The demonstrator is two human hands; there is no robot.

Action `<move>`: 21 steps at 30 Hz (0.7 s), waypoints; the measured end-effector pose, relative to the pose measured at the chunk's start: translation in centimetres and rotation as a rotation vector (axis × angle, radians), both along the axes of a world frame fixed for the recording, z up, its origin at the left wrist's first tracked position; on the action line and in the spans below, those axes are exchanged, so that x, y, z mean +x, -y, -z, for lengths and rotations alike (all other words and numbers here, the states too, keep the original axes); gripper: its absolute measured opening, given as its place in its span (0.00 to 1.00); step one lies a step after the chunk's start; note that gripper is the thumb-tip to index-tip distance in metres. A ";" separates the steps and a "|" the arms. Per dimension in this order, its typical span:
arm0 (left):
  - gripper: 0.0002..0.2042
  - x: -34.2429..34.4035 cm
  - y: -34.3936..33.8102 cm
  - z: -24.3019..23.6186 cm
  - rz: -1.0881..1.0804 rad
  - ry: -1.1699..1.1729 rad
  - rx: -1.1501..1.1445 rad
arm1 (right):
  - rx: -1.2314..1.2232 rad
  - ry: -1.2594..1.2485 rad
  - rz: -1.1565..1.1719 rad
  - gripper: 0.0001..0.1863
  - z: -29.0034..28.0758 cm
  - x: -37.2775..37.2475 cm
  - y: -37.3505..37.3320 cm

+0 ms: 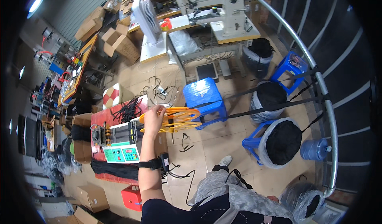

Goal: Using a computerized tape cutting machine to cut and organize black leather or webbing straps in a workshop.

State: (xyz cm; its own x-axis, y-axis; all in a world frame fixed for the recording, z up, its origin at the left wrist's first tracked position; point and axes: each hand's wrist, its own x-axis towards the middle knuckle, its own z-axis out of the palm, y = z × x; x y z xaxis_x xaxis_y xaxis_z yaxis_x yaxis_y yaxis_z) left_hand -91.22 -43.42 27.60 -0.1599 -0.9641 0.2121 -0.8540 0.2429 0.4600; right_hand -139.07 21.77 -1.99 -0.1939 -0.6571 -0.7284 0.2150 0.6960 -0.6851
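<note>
My left hand [153, 119] is at the near-left edge of an orange spoked reel [181, 113], fingers bent and drawn together; what lies between them is too small to tell. Beside that hand stands a bench machine with a green and white control panel [123, 154], on a red-topped table [97, 146]. From the reel's side, black straps [254, 109] stretch rightward to a metal pipe. Only a small patch of my right hand [273, 199] shows low at the right, against my patterned clothing, and its fingers are hidden.
A blue stool [203, 94] stands just beyond the reel. Bags of black material [283, 141] sit at the right, near a water jug [314, 149] and the curved metal pipe [332, 144]. A sewing machine [230, 9] is at the back. Black strap scraps [186, 142] litter the floor.
</note>
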 end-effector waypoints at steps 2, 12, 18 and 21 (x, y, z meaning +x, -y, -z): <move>0.09 -0.5 1.2 1.3 0.048 0.028 -0.029 | 0.093 -0.115 0.107 0.12 -2.3 2.0 1.8; 0.08 1.8 2.4 -0.5 -0.032 0.180 0.157 | 0.268 -0.466 0.013 0.08 -4.9 5.2 4.9; 0.09 2.8 3.8 -0.3 0.009 0.242 0.242 | 0.328 -0.542 -0.028 0.15 -5.2 6.1 4.3; 0.10 2.8 3.8 -0.2 0.009 0.229 0.213 | 0.299 -0.595 -0.088 0.12 -4.0 6.6 3.4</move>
